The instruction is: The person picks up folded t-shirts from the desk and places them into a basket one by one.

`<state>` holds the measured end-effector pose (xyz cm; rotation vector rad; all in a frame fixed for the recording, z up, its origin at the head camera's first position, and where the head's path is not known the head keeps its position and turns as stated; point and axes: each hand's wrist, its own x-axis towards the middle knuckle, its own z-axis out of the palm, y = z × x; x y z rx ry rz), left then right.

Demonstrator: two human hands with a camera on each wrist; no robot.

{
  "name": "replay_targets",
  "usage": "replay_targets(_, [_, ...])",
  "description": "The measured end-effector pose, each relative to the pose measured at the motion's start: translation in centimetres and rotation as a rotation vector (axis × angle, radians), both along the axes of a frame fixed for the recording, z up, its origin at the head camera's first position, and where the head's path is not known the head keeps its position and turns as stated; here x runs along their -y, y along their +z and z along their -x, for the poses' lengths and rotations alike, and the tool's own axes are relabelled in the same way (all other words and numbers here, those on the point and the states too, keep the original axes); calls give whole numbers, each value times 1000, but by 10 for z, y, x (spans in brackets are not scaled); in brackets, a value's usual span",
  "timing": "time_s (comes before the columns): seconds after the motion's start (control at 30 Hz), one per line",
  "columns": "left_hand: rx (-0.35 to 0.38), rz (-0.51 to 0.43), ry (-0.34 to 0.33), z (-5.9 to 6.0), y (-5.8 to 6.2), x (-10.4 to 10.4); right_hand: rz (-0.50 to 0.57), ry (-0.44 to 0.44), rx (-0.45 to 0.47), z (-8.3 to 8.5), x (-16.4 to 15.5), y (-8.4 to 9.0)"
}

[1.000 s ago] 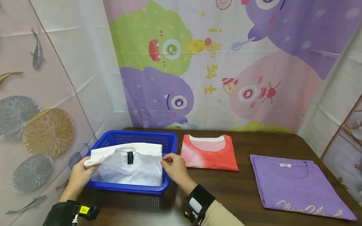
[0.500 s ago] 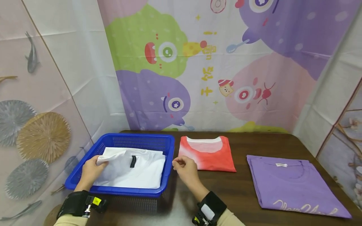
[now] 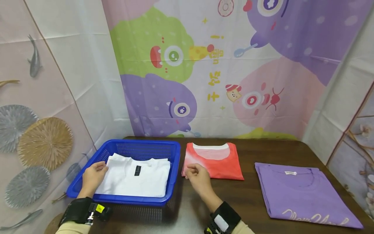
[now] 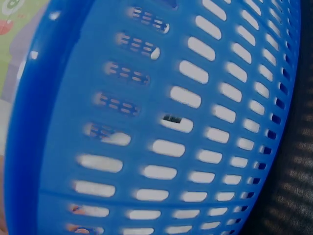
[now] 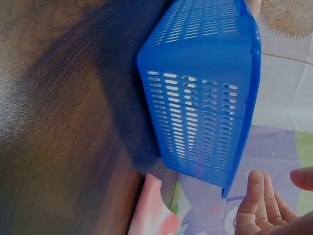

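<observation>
A folded white T-shirt [image 3: 140,187] with a black neck label lies inside the blue plastic basket [image 3: 128,199]. Over the basket's left side is my left hand [image 3: 94,177], fingers loosely bent beside the shirt's left edge and holding nothing. My right hand [image 3: 200,180] hovers to the right of the basket, its relaxed fingers overlapping the folded red-and-white T-shirt [image 3: 226,167] in the head view. In the right wrist view, the fingers [image 5: 252,196] and thumb stand apart with nothing between them. Slotted basket wall [image 4: 63,147] fills most of the left wrist view.
At the right of the dark wooden table [image 3: 245,204] lies a folded purple T-shirt [image 3: 304,198] with pale lettering. A cartoon-printed curtain [image 3: 216,120] hangs behind the table, and patterned cloth walls [image 3: 96,81] stand at both sides.
My left hand has let go of the white T-shirt, which has dropped flat into the basket. The right hand has left the shirt's right edge and moved right, out of the basket.
</observation>
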<state>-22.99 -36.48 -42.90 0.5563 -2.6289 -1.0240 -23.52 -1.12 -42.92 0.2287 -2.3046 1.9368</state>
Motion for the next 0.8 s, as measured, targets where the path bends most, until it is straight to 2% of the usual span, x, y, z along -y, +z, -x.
replay_targets(0.1, [26,-17,1,0,0,2,-3,-3,16,0,-2,-3])
replay_targets(0.3, [18,22,-34,-1,-1,4,-34,-12,38,-1,-4,-6])
replay_targets(0.67, [-9,85,-161,-4,7,-13,-51,-17,53,-3,-9,-7])
replay_targets(0.8, [-39,125,-249,-1,11,-30,-48,-22,60,-3,-10,-9])
